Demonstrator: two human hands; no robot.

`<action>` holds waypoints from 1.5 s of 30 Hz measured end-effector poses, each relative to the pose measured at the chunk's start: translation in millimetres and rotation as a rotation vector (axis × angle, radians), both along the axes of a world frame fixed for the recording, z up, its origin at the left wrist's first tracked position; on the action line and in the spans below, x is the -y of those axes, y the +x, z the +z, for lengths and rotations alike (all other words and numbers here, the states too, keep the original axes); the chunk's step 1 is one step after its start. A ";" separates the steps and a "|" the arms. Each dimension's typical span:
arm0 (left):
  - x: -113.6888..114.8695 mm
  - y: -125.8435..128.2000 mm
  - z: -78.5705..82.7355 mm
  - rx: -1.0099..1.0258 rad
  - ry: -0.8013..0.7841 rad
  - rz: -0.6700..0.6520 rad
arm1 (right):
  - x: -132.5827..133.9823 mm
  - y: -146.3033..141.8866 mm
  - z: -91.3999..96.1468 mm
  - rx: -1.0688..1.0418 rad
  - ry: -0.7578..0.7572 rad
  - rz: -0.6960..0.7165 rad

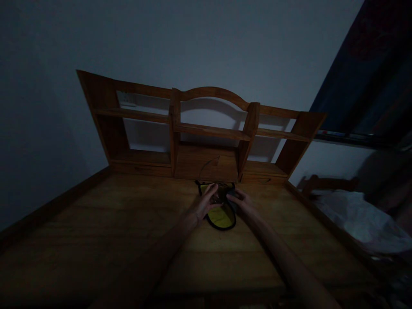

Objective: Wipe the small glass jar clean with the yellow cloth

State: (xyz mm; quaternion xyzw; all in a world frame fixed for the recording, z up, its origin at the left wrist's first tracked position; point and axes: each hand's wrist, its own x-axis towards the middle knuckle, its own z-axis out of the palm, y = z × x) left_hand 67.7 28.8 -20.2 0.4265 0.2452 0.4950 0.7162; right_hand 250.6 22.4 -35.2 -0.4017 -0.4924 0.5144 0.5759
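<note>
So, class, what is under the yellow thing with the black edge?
The wooden desk shows around the yellow thing; anything directly beneath it, or beneath the left hand or right hand, is covered.

Case [222,218] on desk [128,219], before shelves [212,131]

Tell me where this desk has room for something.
Bare wood shows between the left hand and the left rail, and to the right of the right hand. Crowded: by the shelf unit, around the black-edged yellow item.
</note>
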 end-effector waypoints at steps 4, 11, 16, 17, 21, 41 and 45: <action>0.0 -1.4 1.0 -0.001 -0.002 -0.028 | 4.8 -1.1 7.2 -0.003 -0.028 0.064; -4.0 -0.3 -3.1 -0.009 -0.038 -0.022 | 6.5 -2.7 8.2 -0.015 -0.018 0.076; -3.4 -1.1 -2.4 0.001 -0.046 -0.030 | 8.0 -4.4 9.6 -0.034 -0.009 0.064; -2.6 -1.5 -1.3 0.006 -0.048 -0.036 | 8.7 -4.6 11.1 -0.032 -0.010 0.063; 0.6 -2.5 3.3 0.031 -0.065 -0.040 | 12.2 -4.6 17.6 -0.037 -0.040 0.091; 4.1 -3.2 6.8 0.049 -0.005 -0.011 | 7.4 -1.0 10.6 -0.003 -0.023 0.017; 7.5 -2.5 7.4 0.014 0.039 -0.062 | 3.8 2.7 5.6 0.163 0.069 -0.088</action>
